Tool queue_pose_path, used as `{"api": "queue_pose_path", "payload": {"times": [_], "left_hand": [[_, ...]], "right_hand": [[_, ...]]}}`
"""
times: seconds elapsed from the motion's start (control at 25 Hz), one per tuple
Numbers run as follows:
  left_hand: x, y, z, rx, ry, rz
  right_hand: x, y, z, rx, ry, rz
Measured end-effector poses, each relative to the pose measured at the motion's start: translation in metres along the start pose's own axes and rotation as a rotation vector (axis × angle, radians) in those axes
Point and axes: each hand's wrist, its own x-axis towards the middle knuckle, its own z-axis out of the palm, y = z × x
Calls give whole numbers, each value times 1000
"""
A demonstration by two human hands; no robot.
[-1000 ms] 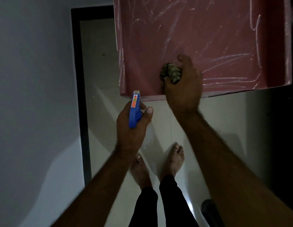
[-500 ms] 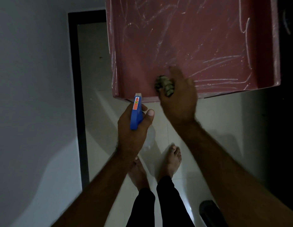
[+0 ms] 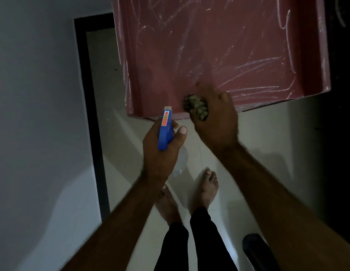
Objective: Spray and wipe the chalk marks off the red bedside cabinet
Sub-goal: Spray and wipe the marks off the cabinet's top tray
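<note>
The red bedside cabinet (image 3: 219, 45) fills the upper right, its top streaked with white chalk marks, densest toward the right and back. My right hand (image 3: 217, 122) grips a crumpled patterned cloth (image 3: 195, 106) and presses it on the cabinet's near edge. My left hand (image 3: 160, 153) holds a spray bottle with a blue head (image 3: 165, 130) just in front of that edge, nozzle pointing toward the cabinet. The clear bottle body shows dimly under the hand.
A grey wall (image 3: 33, 114) runs down the left, with a dark door frame (image 3: 88, 106) beside it. My bare feet (image 3: 205, 188) stand on pale floor tiles. A dark rounded object (image 3: 256, 249) lies at the lower right.
My right hand has dragged the cloth from the middle of the cabinet top toward its near edge. My left hand and the spray bottle have stayed in place.
</note>
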Motion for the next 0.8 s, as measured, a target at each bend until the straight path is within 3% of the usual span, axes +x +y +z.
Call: {"api": "queue_pose_path", "payload": {"times": [0.2, 0.36, 0.44, 0.56, 0.72, 0.8], "left_hand": [[2, 0, 6, -16, -25, -1], [0, -1, 12, 7, -31, -2], [-1, -1, 14, 17, -41, 1], [0, 1, 16, 38, -54, 12], [-1, 5, 19, 67, -42, -8], [-1, 8, 20, 75, -60, 3]], "right_hand": [[17, 20, -23, 21, 207, 299], [1, 5, -9, 42, 62, 74], [6, 16, -20, 34, 76, 131], [17, 28, -29, 10, 227, 321], [5, 12, -18, 73, 99, 103], [9, 20, -24, 60, 111, 116]]}}
